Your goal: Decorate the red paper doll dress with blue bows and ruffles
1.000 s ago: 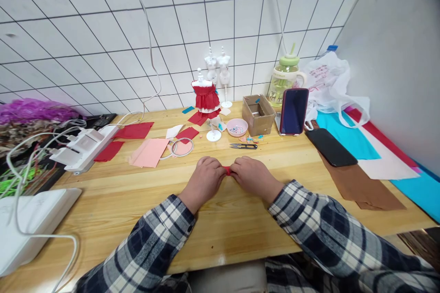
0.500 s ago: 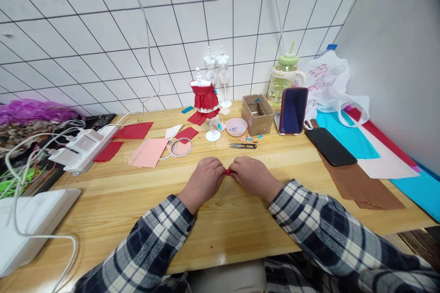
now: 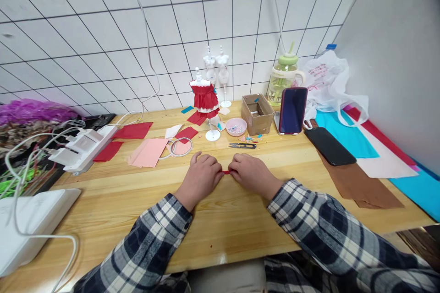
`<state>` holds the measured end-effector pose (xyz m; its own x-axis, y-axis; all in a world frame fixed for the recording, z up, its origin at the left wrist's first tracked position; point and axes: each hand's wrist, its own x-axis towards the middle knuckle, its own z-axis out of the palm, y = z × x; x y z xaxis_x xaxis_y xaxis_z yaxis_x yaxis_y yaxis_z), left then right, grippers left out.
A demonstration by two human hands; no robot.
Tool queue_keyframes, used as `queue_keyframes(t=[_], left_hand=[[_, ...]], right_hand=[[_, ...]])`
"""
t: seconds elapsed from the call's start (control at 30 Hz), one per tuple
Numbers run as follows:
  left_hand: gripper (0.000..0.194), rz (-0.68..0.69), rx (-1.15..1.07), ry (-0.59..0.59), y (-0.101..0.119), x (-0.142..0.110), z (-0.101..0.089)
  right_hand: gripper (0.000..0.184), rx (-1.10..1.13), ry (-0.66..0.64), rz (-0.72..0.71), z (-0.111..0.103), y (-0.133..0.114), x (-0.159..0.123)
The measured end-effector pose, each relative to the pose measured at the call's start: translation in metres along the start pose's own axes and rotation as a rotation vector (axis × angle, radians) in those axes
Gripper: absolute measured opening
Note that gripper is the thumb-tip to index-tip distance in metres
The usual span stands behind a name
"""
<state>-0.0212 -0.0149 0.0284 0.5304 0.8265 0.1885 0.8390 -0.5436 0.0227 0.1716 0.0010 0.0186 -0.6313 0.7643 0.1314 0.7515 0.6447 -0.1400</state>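
Observation:
A small strip of red fabric spans the gap between my two hands, low over the wooden table. My left hand pinches its left end, and my right hand pinches the other. Most of the strip is hidden under my fingers. Beyond the hands lie thread snips and a pink bowl of beads. A mini dress form in a red ruffled dress stands farther back, with two bare white dress forms behind it.
A cardboard box, a propped phone and a green-lidded bottle stand at the back right. A black phone lies on brown fabric. Pink fabric pieces, metal rings and a power strip are leftward.
My left hand has shifted slightly left and its index finger has lifted. More of the red strip shows between the hands. My right hand has barely moved.

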Motion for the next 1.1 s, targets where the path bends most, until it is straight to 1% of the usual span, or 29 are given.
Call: queue_keyframes(t=[0.1, 0.23, 0.33, 0.4, 0.63, 0.77, 0.87, 0.93, 1.0, 1.07, 1.1], left_hand=[[0.017, 0.001, -0.040, 0.024, 0.001, -0.001, -0.002], [0.027, 0.012, -0.086, 0.084, 0.007, -0.003, -0.002], [0.016, 0.016, -0.070, 0.097, 0.010, -0.003, -0.001], [0.014, 0.015, -0.071, 0.107, 0.011, -0.003, -0.001], [0.015, 0.001, -0.077, 0.113, 0.010, -0.003, 0.001], [0.015, -0.012, -0.134, 0.099, 0.010, -0.004, 0.001], [0.014, -0.027, -0.180, 0.096, 0.008, -0.004, 0.000], [0.014, -0.046, -0.213, 0.094, 0.004, -0.005, 0.001], [0.012, -0.078, -0.261, 0.101, -0.002, -0.004, 0.003], [0.010, -0.115, -0.322, 0.124, -0.008, -0.004, 0.006], [0.009, -0.132, -0.357, 0.143, -0.010, -0.004, 0.008]], right_hand=[[0.023, -0.009, -0.009, -0.022, 0.001, 0.001, 0.000], [0.025, -0.019, 0.003, -0.043, 0.002, 0.001, 0.000], [0.025, -0.028, 0.018, -0.063, 0.002, -0.001, 0.000], [0.026, -0.023, 0.016, -0.065, 0.001, -0.003, 0.000], [0.027, -0.026, 0.033, -0.098, 0.002, -0.006, -0.001], [0.027, -0.027, 0.034, -0.121, 0.002, -0.008, -0.001], [0.025, 0.025, 0.036, -0.132, 0.001, -0.004, -0.001], [0.025, 0.095, 0.089, -0.074, -0.002, 0.005, -0.002], [0.031, 0.139, 0.157, 0.047, -0.004, 0.020, -0.002], [0.028, 0.114, 0.174, 0.160, -0.006, 0.037, -0.003], [0.027, 0.100, 0.168, 0.191, -0.006, 0.045, -0.004]])
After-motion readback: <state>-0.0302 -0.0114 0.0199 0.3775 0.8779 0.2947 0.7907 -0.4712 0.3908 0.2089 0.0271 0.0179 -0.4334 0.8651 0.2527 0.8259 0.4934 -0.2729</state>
